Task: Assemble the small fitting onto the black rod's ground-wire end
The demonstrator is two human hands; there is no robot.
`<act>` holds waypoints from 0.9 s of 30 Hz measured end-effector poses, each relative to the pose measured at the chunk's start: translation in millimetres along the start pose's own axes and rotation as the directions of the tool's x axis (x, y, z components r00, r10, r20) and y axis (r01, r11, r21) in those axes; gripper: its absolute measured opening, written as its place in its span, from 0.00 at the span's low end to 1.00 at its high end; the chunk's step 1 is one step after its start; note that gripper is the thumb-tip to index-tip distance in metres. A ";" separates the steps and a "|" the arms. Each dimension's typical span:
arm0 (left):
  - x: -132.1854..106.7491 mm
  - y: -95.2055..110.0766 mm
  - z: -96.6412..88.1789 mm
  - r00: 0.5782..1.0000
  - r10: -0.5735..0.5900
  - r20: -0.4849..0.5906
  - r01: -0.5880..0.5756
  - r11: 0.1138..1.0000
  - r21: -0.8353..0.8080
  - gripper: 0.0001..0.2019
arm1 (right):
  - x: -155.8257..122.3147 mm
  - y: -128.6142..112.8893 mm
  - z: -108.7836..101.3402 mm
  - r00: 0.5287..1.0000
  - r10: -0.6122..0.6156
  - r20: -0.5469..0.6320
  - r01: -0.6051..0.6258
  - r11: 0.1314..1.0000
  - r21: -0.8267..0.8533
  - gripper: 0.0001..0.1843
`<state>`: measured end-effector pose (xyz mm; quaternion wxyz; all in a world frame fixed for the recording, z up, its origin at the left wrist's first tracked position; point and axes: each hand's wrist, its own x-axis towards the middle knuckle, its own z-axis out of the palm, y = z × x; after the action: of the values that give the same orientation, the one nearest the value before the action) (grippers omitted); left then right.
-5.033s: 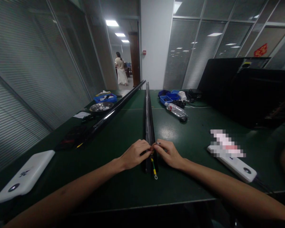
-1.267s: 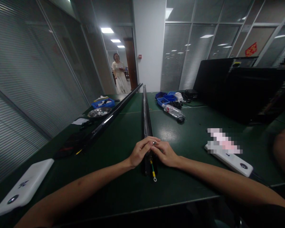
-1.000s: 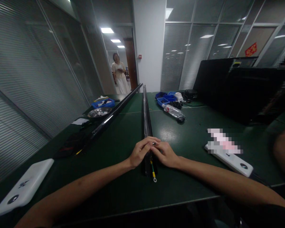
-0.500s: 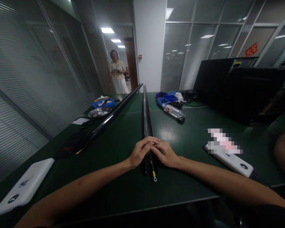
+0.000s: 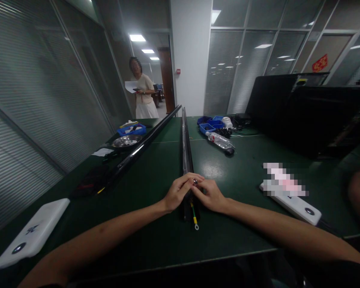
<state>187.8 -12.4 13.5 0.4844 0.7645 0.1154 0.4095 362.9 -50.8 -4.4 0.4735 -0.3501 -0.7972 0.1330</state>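
Note:
Over the near end of a long black bar (image 5: 187,148), my left hand (image 5: 179,193) and my right hand (image 5: 211,196) meet with fingertips pinched together. Between the fingertips shows a small shiny metal piece (image 5: 195,182); its exact kind is too small to make out. Both hands are closed around it, and they cover part of the bar. Below them, a yellow-green wire (image 5: 193,209) with a ring terminal (image 5: 197,227) sticks out toward me. A second long black bar (image 5: 141,148) lies slantwise to the left.
White devices (image 5: 33,232) (image 5: 300,208) lie at left and right on the green table (image 5: 228,236). Farther back are a metal bowl (image 5: 126,146), blue bins (image 5: 206,128), a plastic bottle (image 5: 220,141) and large black equipment (image 5: 324,116). A person (image 5: 144,92) stands in the doorway.
My hands stay in nearly the same pinch around the metal piece. In the doorway, the person has shifted left and turned, and a white sheet now shows in front of them.

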 end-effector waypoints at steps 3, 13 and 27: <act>0.1 1.0 0.1 1.000 0.007 -0.008 -0.007 1.000 0.005 0.16 | 1.1 -1.4 -1.5 1.000 -0.001 0.019 0.001 1.000 0.017 0.22; -0.3 2.1 -0.3 1.000 0.009 -0.009 -0.009 1.000 0.020 0.15 | 0.8 -1.8 -3.0 0.999 -0.007 0.048 0.006 0.999 0.038 0.22; -0.1 0.6 1.3 0.999 -0.027 -0.018 0.027 1.000 0.004 0.17 | -0.6 -0.9 -1.4 1.000 0.008 -0.002 -0.008 1.000 -0.005 0.21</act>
<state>188.6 -13.7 13.7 0.4870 0.7603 0.1309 0.4095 363.8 -52.0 -3.6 0.4729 -0.3547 -0.7956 0.1327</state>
